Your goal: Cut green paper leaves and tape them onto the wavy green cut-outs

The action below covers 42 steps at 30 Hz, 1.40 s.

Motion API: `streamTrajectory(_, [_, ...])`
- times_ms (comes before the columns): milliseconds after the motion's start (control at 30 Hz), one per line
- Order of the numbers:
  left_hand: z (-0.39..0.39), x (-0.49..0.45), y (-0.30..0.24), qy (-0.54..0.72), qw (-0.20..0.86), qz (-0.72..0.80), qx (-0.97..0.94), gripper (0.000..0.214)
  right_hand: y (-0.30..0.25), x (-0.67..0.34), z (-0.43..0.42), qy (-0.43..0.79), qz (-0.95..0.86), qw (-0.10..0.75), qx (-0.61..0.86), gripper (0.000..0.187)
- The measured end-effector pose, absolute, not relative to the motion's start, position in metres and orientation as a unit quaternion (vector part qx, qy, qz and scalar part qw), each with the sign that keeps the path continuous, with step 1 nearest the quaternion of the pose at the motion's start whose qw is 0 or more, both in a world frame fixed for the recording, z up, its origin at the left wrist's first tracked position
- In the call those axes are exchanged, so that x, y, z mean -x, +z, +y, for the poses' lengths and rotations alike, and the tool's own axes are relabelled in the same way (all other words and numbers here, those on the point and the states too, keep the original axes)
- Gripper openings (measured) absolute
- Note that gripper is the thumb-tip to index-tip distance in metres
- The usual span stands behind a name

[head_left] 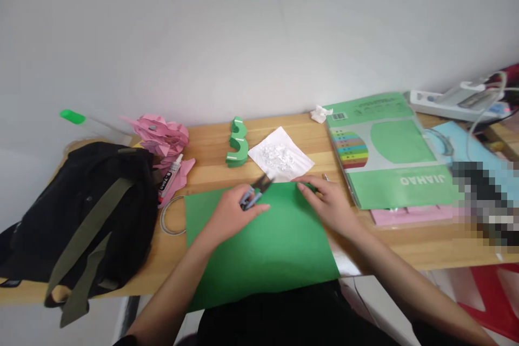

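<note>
A large green paper sheet (pixel 263 248) lies on the wooden table (pixel 405 243) in front of me, overhanging its near edge. My left hand (pixel 229 216) rests on the sheet's upper part, closed around small grey-handled scissors (pixel 254 193) whose blades point toward the far edge. My right hand (pixel 326 197) lies flat on the sheet's top right corner, fingers stretched out and pressing the paper. Just beyond the scissors sits a white paper square (pixel 280 160) with small white scraps on it.
A black bag with olive straps (pixel 87 216) fills the left of the table. Pink crumpled paper (pixel 160 138), a glue tube (pixel 169 175), a green folded paper shape (pixel 238 143), a pack of coloured paper (pixel 389 148) and a power strip (pixel 450 102) stand behind and right.
</note>
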<state>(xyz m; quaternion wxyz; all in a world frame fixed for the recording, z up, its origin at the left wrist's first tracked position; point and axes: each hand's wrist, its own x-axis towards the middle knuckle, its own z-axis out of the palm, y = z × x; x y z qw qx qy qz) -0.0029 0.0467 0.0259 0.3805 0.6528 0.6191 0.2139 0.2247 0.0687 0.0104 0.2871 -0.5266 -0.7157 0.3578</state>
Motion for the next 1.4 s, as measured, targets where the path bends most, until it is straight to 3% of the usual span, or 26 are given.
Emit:
streamTrajectory(167, [0.032, 0.001, 0.019, 0.088, 0.319, 0.492, -0.805, 0.030, 0.015, -0.228, 0.083, 0.384, -0.739, 0.174, 0.526, 0.022])
streamTrajectory(267, [0.025, 0.001, 0.016, 0.079, 0.303, 0.468, -0.826, 0.026, 0.018, -0.228, 0.091, 0.309, -0.747, 0.109, 0.578, 0.025])
streamTrajectory(433, [0.021, 0.000, 0.017, 0.058, 0.221, 0.465, -0.855, 0.019, 0.019, -0.227, 0.116, 0.172, -0.719, 0.097, 0.667, 0.022])
streamTrajectory(533, [0.025, -0.003, 0.025, 0.021, 0.152, 0.473, -0.867, 0.025, 0.021, -0.226, 0.128, 0.157, -0.719, 0.073, 0.673, 0.017])
streamTrajectory(767, [0.065, -0.014, 0.031, 0.035, 0.101, 0.587, -0.803, 0.025, 0.024, -0.221, 0.138, 0.160, -0.700, 0.033, 0.695, 0.017])
streamTrajectory(1100, [0.105, -0.043, 0.011, 0.067, 0.161, 0.652, -0.738, 0.025, 0.030, -0.234, 0.156, 0.175, -0.641, -0.006, 0.747, 0.024])
streamTrajectory(1400, [0.137, -0.055, 0.009, 0.216, 0.262, 0.659, -0.671, 0.027, 0.026, -0.239, 0.160, 0.191, -0.656, 0.035, 0.729, 0.017])
